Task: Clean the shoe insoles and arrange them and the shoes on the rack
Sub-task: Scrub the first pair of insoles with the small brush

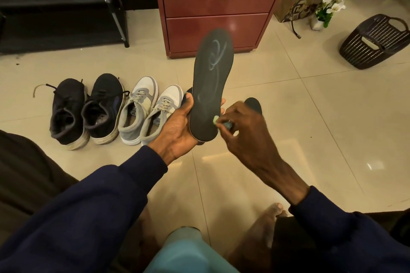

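Insole first: one dark grey foam insole (210,86) with pale smears on it stands nearly upright at the centre, long axis running from heel at 6 o'clock to toe at 12, tipped slightly toward 1. My left hand (177,126) cups its heel end from 9 o'clock, thumb on one edge and fingertips curled round the far one. My right hand (241,130) is bunched at 3 o'clock, fingers pinching a small pale green wad (216,120) against the insole's lower edge. A second dark insole tip (254,104) shows just behind that hand, and a dark sliver (186,98) peeks from behind my left thumb; what it is I cannot tell. At 9 o'clock four shoes sit in a row on the cream tiled floor (310,117), toes toward 12: two black lace-up sneakers (86,110), then two grey-and-white sneakers (148,110). At 10 o'clock stands one black metal shoe rack (66,0); at 12, one reddish-brown drawer cabinet (217,6).
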